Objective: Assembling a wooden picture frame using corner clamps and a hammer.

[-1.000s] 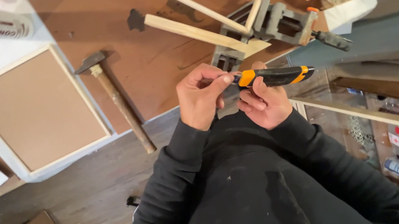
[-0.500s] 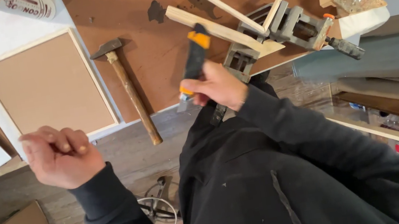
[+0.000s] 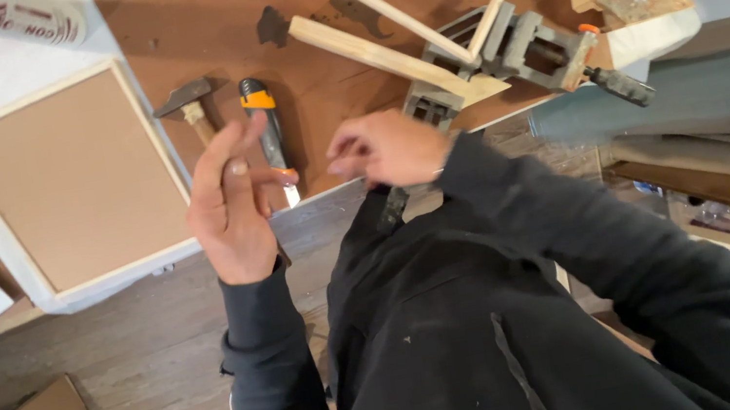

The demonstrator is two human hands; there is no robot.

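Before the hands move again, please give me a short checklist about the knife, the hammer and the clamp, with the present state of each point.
1. Utility knife lies on the brown board, free of both hands: ok.
2. Knife blade retracted: not ok, its tip shows.
3. Left hand empty: ok.
4. Right hand empty: ok.
5. Hammer resting flat: ok.
6. Corner clamp tight on the wooden strips: cannot tell.

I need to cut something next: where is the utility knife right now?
In the head view, the utility knife lies on the brown bench top, just right of the hammer and beside the left hand.
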